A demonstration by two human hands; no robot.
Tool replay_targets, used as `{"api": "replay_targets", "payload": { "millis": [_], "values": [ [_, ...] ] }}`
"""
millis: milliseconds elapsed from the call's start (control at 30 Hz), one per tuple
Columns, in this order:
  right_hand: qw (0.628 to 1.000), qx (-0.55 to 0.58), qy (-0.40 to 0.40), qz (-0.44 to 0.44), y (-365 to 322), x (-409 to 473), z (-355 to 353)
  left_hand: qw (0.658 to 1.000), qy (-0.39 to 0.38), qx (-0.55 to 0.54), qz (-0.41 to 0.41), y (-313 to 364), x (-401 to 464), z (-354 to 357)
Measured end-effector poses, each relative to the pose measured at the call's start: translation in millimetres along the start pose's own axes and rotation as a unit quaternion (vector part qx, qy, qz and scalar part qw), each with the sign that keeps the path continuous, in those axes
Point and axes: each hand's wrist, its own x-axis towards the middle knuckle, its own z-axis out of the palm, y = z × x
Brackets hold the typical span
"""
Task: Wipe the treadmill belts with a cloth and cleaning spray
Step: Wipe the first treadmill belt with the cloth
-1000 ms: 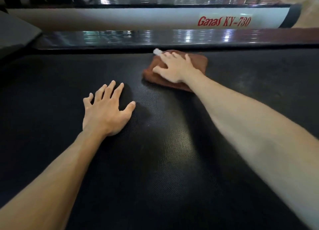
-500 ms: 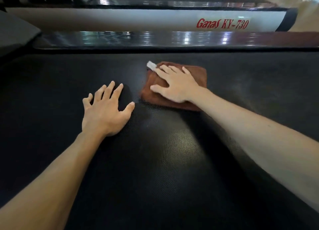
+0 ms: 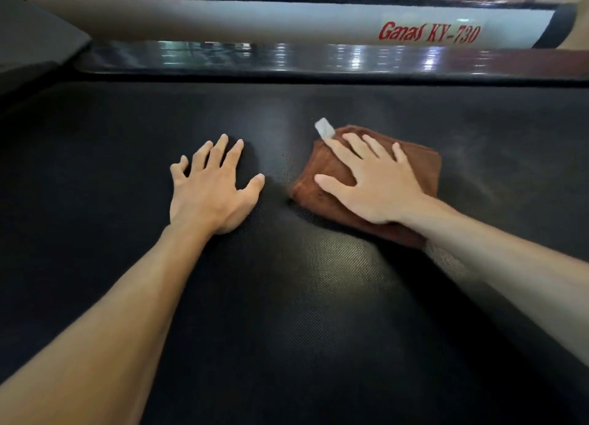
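Cloth: our right hand [image 3: 379,185] presses the folded brown cloth [image 3: 420,169] flat-fingered onto the treadmill belt [image 3: 287,313].
Change: a second ago the cloth sat at the belt's far edge; we have drawn it toward us.
Left hand [image 3: 212,188]: spread flat on the belt, left of the cloth, bracing.
Meaning: wiping stroke underway.
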Motion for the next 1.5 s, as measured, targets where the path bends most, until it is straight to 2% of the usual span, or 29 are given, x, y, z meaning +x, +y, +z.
{"api": "replay_targets", "payload": {
  "millis": [200, 267, 400, 500, 600, 667, 733, 800, 867, 967, 1033, 1067, 1133, 1200, 1267, 1333, 1433, 1500],
  "values": [
    [0.991, 0.021, 0.001, 0.129, -6.2, 86.8, -11.1, 1.0, 0.001, -0.013, -0.002, 0.5, -0.9, -1.3],
    [0.996, 0.014, 0.007, 0.083, -19.5, 77.2, -7.6, 1.0, 0.0, -0.015, -0.002, 0.3, -0.7, -2.0],
    [1.0, 0.008, 0.006, -0.021, -24.1, 1.3, 1.7, 0.999, -0.017, -0.032, 0.005, 1.8, -3.5, -7.5],
    [1.0, 0.01, 0.0, 0.017, -21.3, 5.3, -2.1, 0.998, -0.031, -0.054, 0.028, -5.0, -10.9, -14.7],
    [0.997, 0.019, -0.003, 0.078, -47.1, 32.5, -3.5, 0.996, -0.01, -0.09, 0.009, -18.4, -40.0, -25.0],
    [1.0, 0.019, 0.002, 0.024, -74.8, 16.9, 0.8, 0.994, -0.019, -0.105, -0.004, -28.3, -64.1, -30.8],
    [0.997, 0.026, -0.003, -0.073, -93.0, -32.1, 4.6, 0.994, -0.032, -0.103, -0.002, -39.1, -86.1, -33.3],
    [0.991, 0.026, -0.015, -0.13, -88.0, -86.5, 6.2, 0.994, -0.034, -0.103, 0.006, -45.8, -104.5, -34.5],
    [0.994, 0.013, -0.018, -0.111, -67.2, -99.7, 3.5, 0.993, -0.032, -0.109, 0.008, -48.2, -118.1, -37.4],
    [1.0, 0.008, -0.018, -0.015, -54.6, -37.8, -4.8, 0.993, -0.032, -0.113, -0.003, -49.1, -131.9, -39.1],
    [1.0, 0.001, -0.025, 0.019, -72.7, 7.5, -6.2, 0.994, -0.022, -0.106, -0.011, -51.4, -135.9, -38.8],
    [1.0, -0.001, -0.027, 0.01, -85.6, 20.9, -2.9, 0.994, -0.02, -0.104, -0.014, -52.8, -137.1, -39.0],
    [0.998, -0.006, -0.026, -0.062, -115.2, 20.2, 3.4, 0.995, -0.014, -0.092, -0.021, -56.9, -138.1, -39.4],
    [0.986, 0.001, -0.041, -0.162, -134.2, -13.1, 5.2, 0.996, -0.011, -0.083, -0.033, -64.0, -140.5, -40.5],
    [0.974, 0.017, -0.046, -0.22, -124.2, -55.1, 7.7, 0.996, -0.017, -0.082, -0.039, -71.3, -145.6, -42.2],
    [0.98, 0.018, -0.038, -0.194, -92.8, -73.0, 5.4, 0.995, -0.015, -0.088, -0.039, -76.2, -150.3, -41.9],
    [0.998, 0.009, -0.037, -0.05, -47.4, -48.2, -6.3, 0.995, -0.021, -0.093, -0.028, -72.0, -156.7, -39.0],
    [1.0, 0.001, -0.03, 0.008, -43.7, -32.6, -9.6, 0.995, -0.017, -0.093, -0.014, -61.4, -158.4, -36.0]
  ]
}}
